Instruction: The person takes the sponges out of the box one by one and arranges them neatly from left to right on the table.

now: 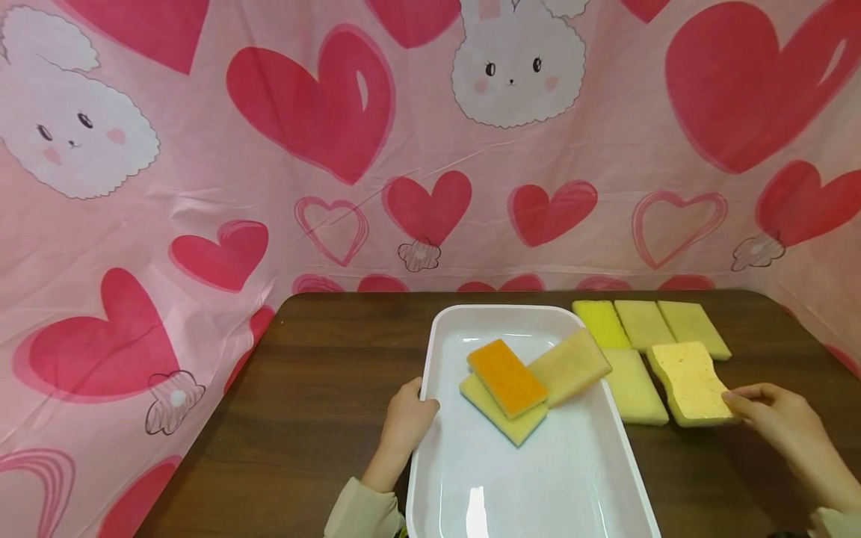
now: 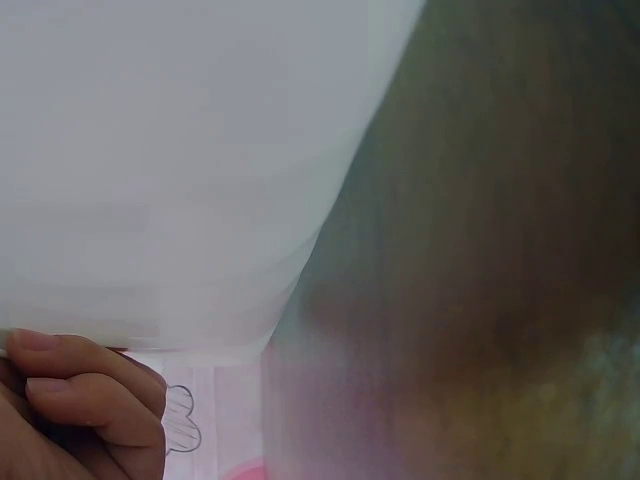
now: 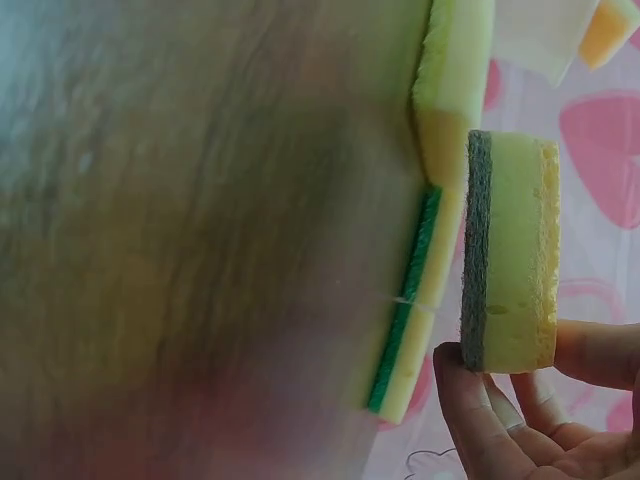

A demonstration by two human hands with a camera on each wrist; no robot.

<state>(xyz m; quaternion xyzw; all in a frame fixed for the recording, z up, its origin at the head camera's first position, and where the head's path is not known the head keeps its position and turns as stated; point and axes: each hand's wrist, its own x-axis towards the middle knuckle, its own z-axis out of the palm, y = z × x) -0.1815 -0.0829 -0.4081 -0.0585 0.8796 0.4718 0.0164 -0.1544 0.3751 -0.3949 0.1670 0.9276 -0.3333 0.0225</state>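
Observation:
My left hand (image 1: 408,418) grips the left rim of a white tray (image 1: 420,478), fingers curled over the edge. In the left wrist view, the same hand (image 2: 85,410) holds the tray wall (image 2: 180,180). My right hand (image 1: 783,418) pinches a wavy-edged yellow sponge (image 1: 693,381) by its right end. The right wrist view shows this sponge (image 3: 515,250) side-on, with a dark scouring layer, between thumb and fingers. Inside the tray lie an orange-topped sponge (image 1: 507,377), a yellow sponge (image 1: 501,418) partly beneath it, and a pale sponge (image 1: 572,366) leaning over the right rim.
Right of the tray, a bright yellow sponge (image 1: 601,323) and two paler sponges (image 1: 642,325) form a back row. Another pale sponge (image 1: 632,388) lies before them. All stand on a dark wooden table (image 1: 323,418), with a pink heart-patterned cloth (image 1: 471,149) behind.

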